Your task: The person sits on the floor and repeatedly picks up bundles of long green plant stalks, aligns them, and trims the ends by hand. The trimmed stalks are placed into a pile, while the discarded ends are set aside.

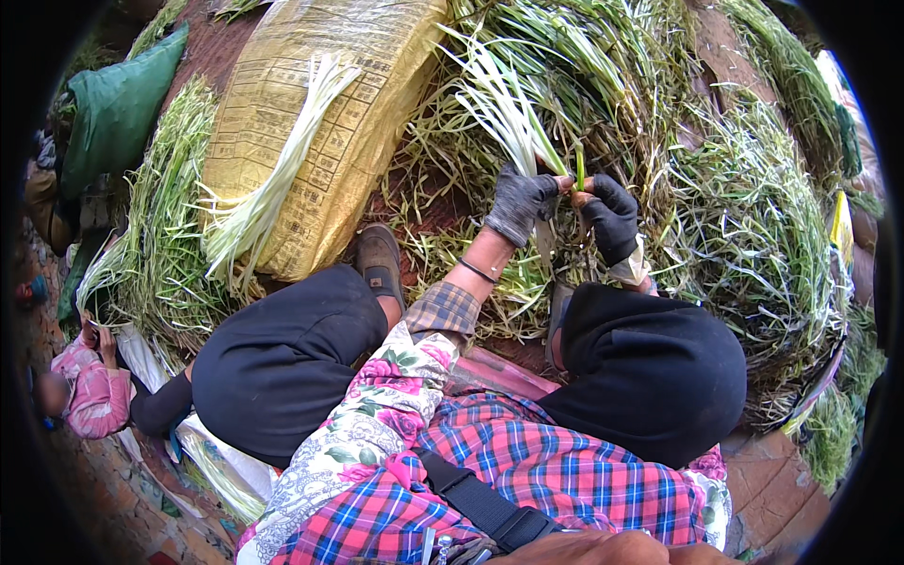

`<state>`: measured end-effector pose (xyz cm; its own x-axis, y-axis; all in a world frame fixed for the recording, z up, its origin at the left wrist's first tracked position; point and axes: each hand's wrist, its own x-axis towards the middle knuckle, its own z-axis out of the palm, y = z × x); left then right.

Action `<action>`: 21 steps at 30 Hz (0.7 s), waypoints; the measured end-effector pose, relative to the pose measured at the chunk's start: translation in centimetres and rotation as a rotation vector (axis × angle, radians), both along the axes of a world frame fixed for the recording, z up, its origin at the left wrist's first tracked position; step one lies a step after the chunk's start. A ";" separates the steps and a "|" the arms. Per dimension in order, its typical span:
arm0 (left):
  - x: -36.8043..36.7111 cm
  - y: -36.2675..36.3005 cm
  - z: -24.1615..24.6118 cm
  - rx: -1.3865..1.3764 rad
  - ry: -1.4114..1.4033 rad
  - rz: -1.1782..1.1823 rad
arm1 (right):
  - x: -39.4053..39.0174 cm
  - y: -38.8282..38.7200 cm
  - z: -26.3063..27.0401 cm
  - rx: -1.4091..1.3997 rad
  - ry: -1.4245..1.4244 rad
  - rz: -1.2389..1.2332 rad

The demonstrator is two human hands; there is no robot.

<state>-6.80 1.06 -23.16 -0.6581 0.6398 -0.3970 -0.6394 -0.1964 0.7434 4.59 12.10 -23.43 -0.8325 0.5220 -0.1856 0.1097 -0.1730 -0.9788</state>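
Observation:
My left hand [521, 201], in a grey fingerless glove, grips a bunch of long pale-stemmed leafy greens [510, 116] that fans out away from me. Thumb and finger also touch a single green stalk at the bunch's right. Close beside it, my right hand [611, 215] wears a dark fingerless glove and pinches a short green stalk [580, 168] between bare fingertips. The fingertips of both hands nearly meet. Below them hang blurred roots or leaf ends. A bundle of cleaned-looking pale stalks [289, 166] lies across a yellow woven sack [332, 205] to my left.
A large heap of uncut greens [572, 63] lies ahead, with a pile of tangled leaves [748, 233] at right. More greens [166, 212] and a green sack [120, 113] are at left. Another person [92, 388] in pink works at far left. Loose leaves litter the ground between my feet.

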 end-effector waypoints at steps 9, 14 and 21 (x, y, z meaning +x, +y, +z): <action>0.2 -0.1 0.0 -0.021 0.113 -0.024 | 0.0 -0.1 0.5 -0.022 -0.011 0.072; -0.1 -0.2 1.1 -0.067 0.118 -0.038 | -0.1 0.0 0.2 0.001 0.026 0.071; -0.1 -0.2 1.1 0.052 -0.002 -0.072 | 0.4 0.2 0.9 -0.059 -0.053 -0.023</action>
<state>-6.93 0.82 -22.03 -0.6092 0.7049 -0.3634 -0.6545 -0.1881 0.7322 5.02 12.29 -22.48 -0.8084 0.5278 -0.2606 0.1567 -0.2338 -0.9596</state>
